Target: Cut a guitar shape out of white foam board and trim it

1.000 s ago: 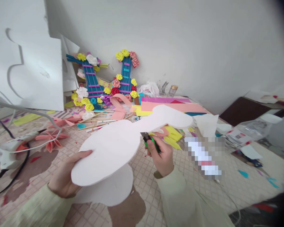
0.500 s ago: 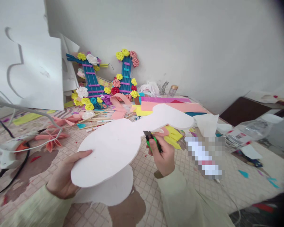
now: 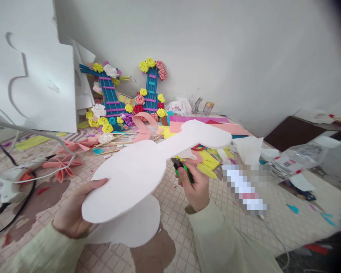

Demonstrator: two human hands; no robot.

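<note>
My left hand grips the rounded lower end of a white guitar-shaped board, thumb on top. The board is raised and tilted, with its neck reaching to the upper right. In my right hand is a green and black utility knife, its tip just below the board's edge near the neck. Whether the blade touches the board I cannot tell. Under the raised board a second white piece lies on the table.
Two blue flower-trimmed guitar shapes lean at the wall. A glue gun with cables lies left. Pink and yellow paper, thin sticks, a pixelated device and a plastic bottle cover parts of the table.
The white board has shifted slightly left, and its neck end has tipped up a little. My left hand has moved slightly left with it. My right hand and the knife have barely moved.
</note>
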